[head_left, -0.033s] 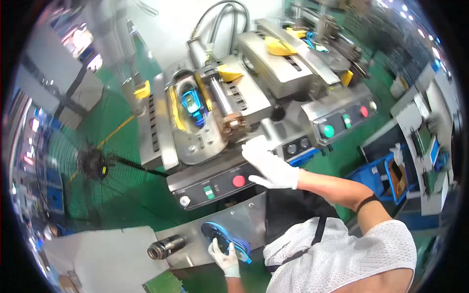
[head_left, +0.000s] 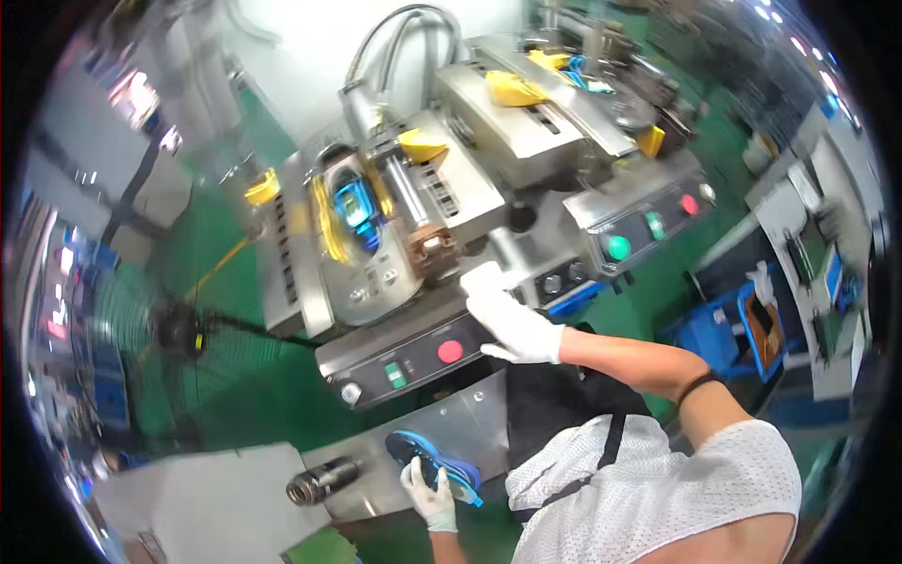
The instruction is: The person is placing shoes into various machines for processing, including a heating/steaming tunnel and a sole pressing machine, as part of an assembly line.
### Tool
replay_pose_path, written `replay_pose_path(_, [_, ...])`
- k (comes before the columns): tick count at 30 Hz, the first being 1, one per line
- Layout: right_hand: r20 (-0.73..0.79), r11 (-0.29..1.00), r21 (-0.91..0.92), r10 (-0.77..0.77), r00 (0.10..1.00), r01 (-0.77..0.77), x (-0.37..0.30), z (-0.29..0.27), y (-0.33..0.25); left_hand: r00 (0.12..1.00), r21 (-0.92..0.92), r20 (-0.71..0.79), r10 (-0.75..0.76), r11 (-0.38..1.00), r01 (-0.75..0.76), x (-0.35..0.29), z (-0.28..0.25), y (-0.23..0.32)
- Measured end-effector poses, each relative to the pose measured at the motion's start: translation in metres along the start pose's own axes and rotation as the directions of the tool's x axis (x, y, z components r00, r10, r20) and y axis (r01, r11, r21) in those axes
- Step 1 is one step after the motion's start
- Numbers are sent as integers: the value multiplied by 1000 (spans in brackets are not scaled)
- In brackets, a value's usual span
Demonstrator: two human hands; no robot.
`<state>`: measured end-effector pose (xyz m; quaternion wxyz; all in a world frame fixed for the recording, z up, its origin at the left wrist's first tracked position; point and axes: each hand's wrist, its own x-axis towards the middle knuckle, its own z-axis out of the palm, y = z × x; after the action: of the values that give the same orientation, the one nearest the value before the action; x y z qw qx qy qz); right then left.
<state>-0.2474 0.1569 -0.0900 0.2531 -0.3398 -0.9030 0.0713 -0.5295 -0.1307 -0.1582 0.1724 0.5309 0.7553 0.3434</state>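
My left hand, in a white glove, grips a dark shoe with blue edging over the metal ledge below the machine. Its thumb and fingers press on the shoe's near side. My right hand, also gloved, is held flat with fingers stretched out at the front edge of the machine, beside the red button; I cannot tell if it touches the metal. Another blue shoe sits in the machine's left station, between yellow pads and next to a metal cylinder.
A second station with yellow pieces stands to the right, its panel holding a green button. A dark metal cylinder lies on the ledge. At left is a floor fan; at right, a blue crate.
The view has shifted slightly, so the machine appears a little further left. My right hand's thumb lies a little closer to the fingers. My left hand keeps its hold on the shoe.
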Motion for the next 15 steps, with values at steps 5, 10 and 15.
replay_pose_path(5, [253, 974, 165, 111, 961, -156, -34, 15, -5, 974, 13, 161, 160, 986, -165, 33, -12, -10])
replay_pose_path(10, [308, 659, 704, 53, 950, -264, -129, -52, -37, 971, -164, 75, 229, 963, -214, 59, 4, 117])
replay_pose_path(15, [209, 579, 680, 435, 876, -450, -226, -105, -89, 790, -348, 374, 486, 863, -366, 70, 89, 265])
